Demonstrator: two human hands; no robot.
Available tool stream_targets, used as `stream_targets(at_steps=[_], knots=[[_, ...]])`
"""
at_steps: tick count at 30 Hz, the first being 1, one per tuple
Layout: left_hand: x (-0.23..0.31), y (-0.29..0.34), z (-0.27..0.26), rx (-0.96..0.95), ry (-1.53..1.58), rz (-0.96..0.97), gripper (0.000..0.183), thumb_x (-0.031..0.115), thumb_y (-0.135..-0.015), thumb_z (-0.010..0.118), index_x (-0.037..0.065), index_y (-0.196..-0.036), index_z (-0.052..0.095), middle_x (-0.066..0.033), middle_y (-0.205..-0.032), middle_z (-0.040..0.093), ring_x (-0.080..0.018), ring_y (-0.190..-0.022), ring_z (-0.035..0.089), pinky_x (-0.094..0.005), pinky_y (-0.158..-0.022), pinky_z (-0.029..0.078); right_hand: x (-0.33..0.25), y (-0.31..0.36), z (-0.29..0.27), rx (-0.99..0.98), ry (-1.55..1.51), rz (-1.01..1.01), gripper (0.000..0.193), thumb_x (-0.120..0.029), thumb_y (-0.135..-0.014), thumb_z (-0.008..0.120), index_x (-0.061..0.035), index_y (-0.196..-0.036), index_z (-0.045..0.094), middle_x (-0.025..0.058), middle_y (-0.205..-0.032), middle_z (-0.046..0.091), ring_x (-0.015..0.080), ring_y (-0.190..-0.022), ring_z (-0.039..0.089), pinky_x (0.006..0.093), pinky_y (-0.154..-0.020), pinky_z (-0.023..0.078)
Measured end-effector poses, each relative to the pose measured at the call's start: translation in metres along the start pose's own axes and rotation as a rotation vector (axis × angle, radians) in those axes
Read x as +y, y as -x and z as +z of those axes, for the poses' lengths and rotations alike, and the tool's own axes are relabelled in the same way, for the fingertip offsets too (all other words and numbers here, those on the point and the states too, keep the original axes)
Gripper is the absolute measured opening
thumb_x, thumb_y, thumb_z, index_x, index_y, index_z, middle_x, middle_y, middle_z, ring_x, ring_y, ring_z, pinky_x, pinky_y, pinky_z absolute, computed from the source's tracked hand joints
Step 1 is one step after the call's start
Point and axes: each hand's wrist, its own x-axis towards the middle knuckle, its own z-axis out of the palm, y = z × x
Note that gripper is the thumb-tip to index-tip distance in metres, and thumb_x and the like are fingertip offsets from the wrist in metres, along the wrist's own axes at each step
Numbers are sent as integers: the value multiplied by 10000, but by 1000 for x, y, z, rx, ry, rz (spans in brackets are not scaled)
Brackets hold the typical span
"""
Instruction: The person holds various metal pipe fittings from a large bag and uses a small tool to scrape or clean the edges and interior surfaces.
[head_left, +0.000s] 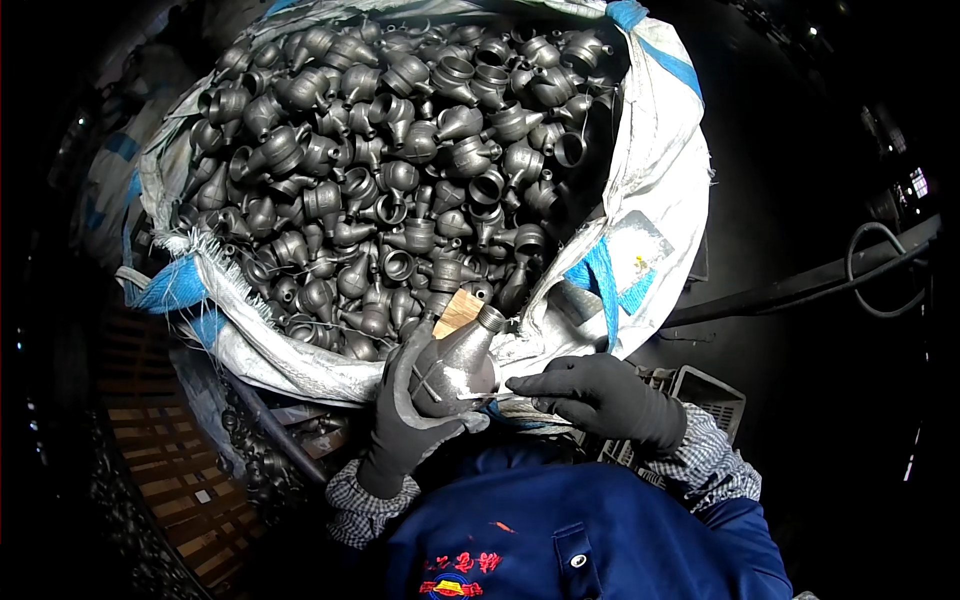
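My left hand, in a dark grey glove, is closed round a grey bulb-shaped metal casting with a threaded neck. The casting is tilted, its neck pointing up and to the right over the bag's near rim. My right hand, gloved too, pinches a thin, light-coloured rod-like tool, whose tip reaches the casting's lower side. Most of this tool is hidden by the fingers. Just behind the casting shows a light wooden piece; whether my left fingers touch it I cannot tell.
A large white woven bag with blue straps stands before me, heaped with similar dark castings. At the left are brown slatted crates and loose metal parts. A pale plastic crate sits behind my right forearm, and a dark bar crosses at right.
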Motion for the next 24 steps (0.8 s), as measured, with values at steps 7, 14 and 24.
stream_targets(at_steps=[7,14,24], knots=[[-14,4,4,-32,149,-43,1123,252,-606,920,-15,-1462,244,-187,-1424,404,-279,-1310,446,-409,-1074,413,16,-7,9,293,-548,473,356,-236,-897,675,22,-1142,667,8,-815,668,43,-694,547,226,-620,446],[-6,-9,24,9,448,-146,1112,240,-657,894,4,-1489,194,-161,-1442,372,-261,-1323,416,-387,-1073,404,21,-16,50,297,-1082,491,247,-257,-895,667,-16,-948,646,-44,-647,516,23,-533,412,201,-473,297],[-5,-13,40,50,429,-117,813,150,-717,846,1,-1389,412,-134,-1434,394,-238,-1311,421,-371,-1096,358,37,-11,66,320,-1133,416,127,-128,-878,605,-12,-928,622,-9,-667,549,37,-541,441,200,-486,321]])
